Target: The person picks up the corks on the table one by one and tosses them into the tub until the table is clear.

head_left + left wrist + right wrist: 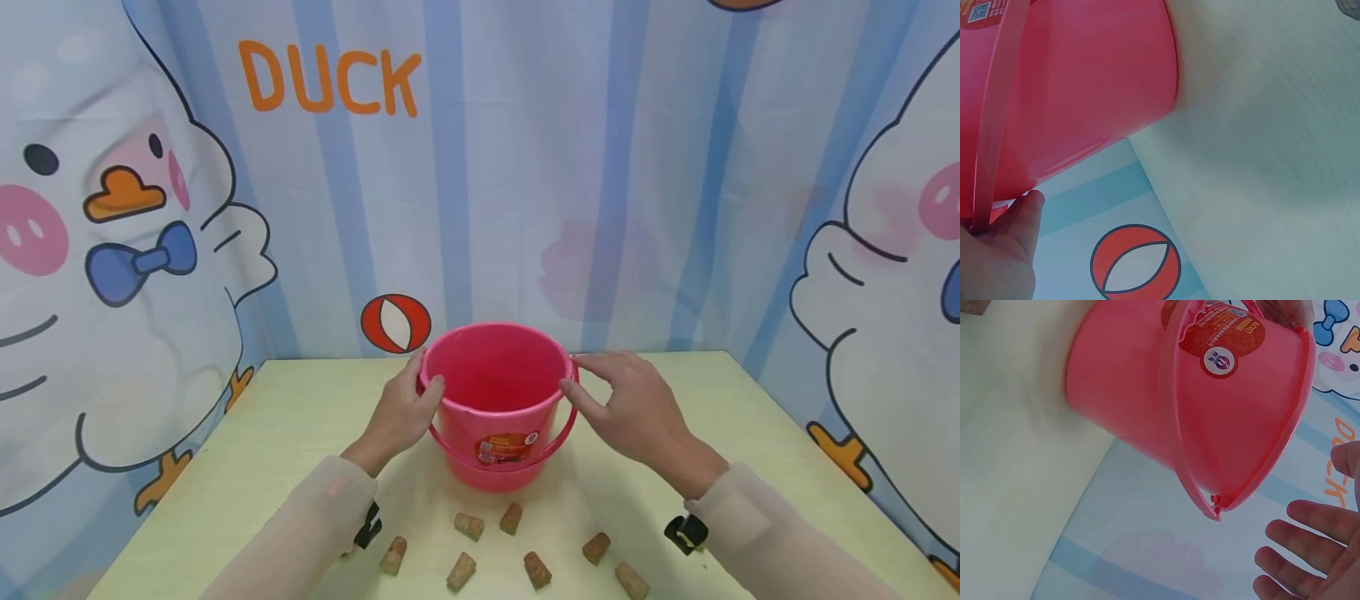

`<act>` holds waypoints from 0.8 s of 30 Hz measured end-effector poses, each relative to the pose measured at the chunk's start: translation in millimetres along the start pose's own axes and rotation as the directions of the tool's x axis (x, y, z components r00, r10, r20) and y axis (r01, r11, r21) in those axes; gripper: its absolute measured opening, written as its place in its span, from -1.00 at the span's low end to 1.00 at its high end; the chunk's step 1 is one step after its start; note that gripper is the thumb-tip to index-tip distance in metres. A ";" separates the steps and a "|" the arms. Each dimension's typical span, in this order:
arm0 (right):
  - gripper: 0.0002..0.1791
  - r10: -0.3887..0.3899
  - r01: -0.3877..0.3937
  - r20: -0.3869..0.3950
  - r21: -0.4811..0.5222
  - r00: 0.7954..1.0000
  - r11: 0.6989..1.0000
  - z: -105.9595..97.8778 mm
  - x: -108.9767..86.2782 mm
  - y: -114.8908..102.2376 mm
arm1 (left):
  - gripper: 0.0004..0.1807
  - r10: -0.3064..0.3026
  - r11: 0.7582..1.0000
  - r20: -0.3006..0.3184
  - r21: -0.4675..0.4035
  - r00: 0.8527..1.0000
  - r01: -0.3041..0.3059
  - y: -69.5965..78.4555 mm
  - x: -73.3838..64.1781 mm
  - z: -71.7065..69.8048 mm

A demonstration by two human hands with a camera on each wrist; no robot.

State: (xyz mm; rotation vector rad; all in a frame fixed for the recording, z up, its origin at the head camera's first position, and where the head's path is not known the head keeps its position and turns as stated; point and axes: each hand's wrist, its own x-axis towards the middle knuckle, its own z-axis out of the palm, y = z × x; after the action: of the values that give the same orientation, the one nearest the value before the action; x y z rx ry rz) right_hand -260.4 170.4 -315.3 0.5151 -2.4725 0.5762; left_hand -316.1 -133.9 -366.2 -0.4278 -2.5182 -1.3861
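- While the pink bucket (465, 429) stands upright on the bench (285, 433), its handle (1170, 406) hangs down the side facing the person.
- Left hand (397, 412): gripping the rim (495, 412), bucket just to its right.
- Right hand (637, 408): fingers loosely extended, bucket just to its left; whether they touch, I can't tell.
- Seven corks (537, 570) lie scattered, nearer the person.

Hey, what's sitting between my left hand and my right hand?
The pink bucket sits between your left hand and your right hand, its mouth facing up. The head view shows this.
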 end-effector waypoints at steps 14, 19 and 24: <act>-0.46 -0.012 0.013 0.015 -0.069 1.000 0.998 -1.4 -17.0 9.7 | -0.28 0.012 1.000 0.000 0.005 1.000 -0.012 -0.9 0.9 -0.6; -0.48 -0.035 0.037 0.024 -0.093 0.999 0.995 -2.3 -23.6 14.3 | -0.30 0.013 1.000 0.002 -0.001 1.000 -0.013 -0.4 1.0 -0.3; -0.50 -0.036 0.039 0.030 -0.104 0.999 0.994 -2.5 -29.6 19.6 | -0.31 0.018 1.000 -0.003 0.000 1.000 -0.018 0.5 0.9 -0.6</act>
State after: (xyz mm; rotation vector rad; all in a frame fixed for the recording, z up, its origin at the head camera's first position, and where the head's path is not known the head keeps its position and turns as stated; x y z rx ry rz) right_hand -245.6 195.0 -336.3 0.5308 -2.4978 0.4252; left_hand -316.7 -134.0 -365.3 -0.4469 -2.5053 -1.3788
